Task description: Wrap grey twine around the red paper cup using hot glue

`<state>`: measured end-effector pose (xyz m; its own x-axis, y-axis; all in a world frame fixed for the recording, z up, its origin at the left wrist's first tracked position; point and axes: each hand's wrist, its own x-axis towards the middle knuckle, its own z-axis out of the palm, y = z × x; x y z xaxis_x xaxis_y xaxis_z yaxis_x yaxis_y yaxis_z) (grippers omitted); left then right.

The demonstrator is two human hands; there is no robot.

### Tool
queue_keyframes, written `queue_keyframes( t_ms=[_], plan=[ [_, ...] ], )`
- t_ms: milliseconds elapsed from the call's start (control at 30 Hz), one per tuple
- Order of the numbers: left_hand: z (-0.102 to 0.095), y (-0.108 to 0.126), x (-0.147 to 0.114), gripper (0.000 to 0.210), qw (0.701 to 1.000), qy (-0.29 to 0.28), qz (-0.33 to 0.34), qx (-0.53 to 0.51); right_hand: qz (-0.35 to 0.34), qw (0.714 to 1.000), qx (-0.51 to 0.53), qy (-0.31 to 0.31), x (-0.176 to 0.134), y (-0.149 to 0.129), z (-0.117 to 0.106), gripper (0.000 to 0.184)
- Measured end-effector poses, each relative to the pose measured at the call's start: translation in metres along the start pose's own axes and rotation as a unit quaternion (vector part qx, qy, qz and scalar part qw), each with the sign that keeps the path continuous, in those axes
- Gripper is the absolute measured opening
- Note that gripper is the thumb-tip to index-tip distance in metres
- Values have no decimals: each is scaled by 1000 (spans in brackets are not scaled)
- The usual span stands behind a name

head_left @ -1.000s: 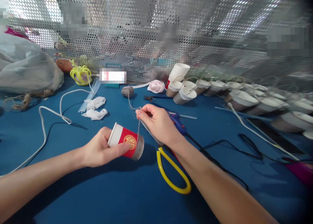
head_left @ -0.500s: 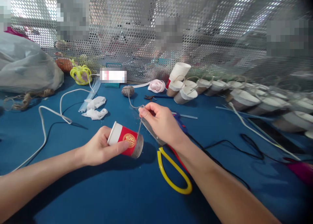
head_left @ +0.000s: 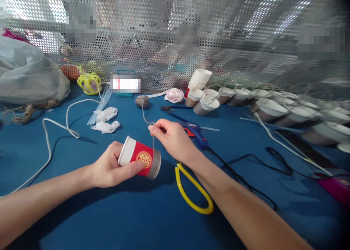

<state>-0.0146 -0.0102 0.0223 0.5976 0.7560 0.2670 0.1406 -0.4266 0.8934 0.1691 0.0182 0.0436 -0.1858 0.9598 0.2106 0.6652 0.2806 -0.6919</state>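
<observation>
My left hand (head_left: 111, 166) is closed around a red and white paper cup (head_left: 139, 150) with a gold emblem, tilted on its side with its rim toward the left. Grey cord is wound in a band (head_left: 156, 165) around the cup's base end. From that band a strand of cord (head_left: 153, 142) rises to my right hand (head_left: 173, 139), where thumb and fingertips pinch it. Beyond the fingers the strand runs on to a small ball of grey cord (head_left: 142, 101) lying on the table. Scissors with a yellow handle (head_left: 201, 209) lie under my right wrist, their blades hidden.
A blue glue gun (head_left: 198, 133) and pliers (head_left: 179, 107) lie beyond my right hand. Several cord-covered cups (head_left: 206, 105) line the right back, beside stacked white cups (head_left: 201, 78). White tissue (head_left: 106, 127), a white cable (head_left: 48, 140) and a plastic bag (head_left: 30, 71) are at left.
My right hand has shifted left, bringing the pinched strand almost upright above the cup's base. The cup has turned slightly in my left hand. More of the glue gun shows.
</observation>
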Motion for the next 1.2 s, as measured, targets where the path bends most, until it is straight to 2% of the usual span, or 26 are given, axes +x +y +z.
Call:
queue_keyframes(
  t_ms=[200, 733, 833, 933, 1067, 1200],
  plan=[
    [0, -1, -2, 32, 998, 15, 53, 32, 10, 1000, -1, -28, -1, -1, 4, 25],
    [-2, -1, -1, 28, 996, 41, 64, 51, 29, 995, 54, -84, -1, 1, 11, 28],
    [-2, 0, -1, 31, 999, 40, 26, 12, 36, 993, 66, -93, 0, 4, 13, 29],
    [0, 1, 1, 33, 994, 56, -59, -79, 47, 991, 75, -100, 2, 7, 15, 30],
    [3, 4, 6, 31, 953, 108, -153, -240, 63, 989, 83, -104, 2, 9, 20, 30],
    [4, 6, 10, 30, 917, 142, -187, -322, 67, 988, 89, -106, 1, 9, 21, 24]
  ],
)
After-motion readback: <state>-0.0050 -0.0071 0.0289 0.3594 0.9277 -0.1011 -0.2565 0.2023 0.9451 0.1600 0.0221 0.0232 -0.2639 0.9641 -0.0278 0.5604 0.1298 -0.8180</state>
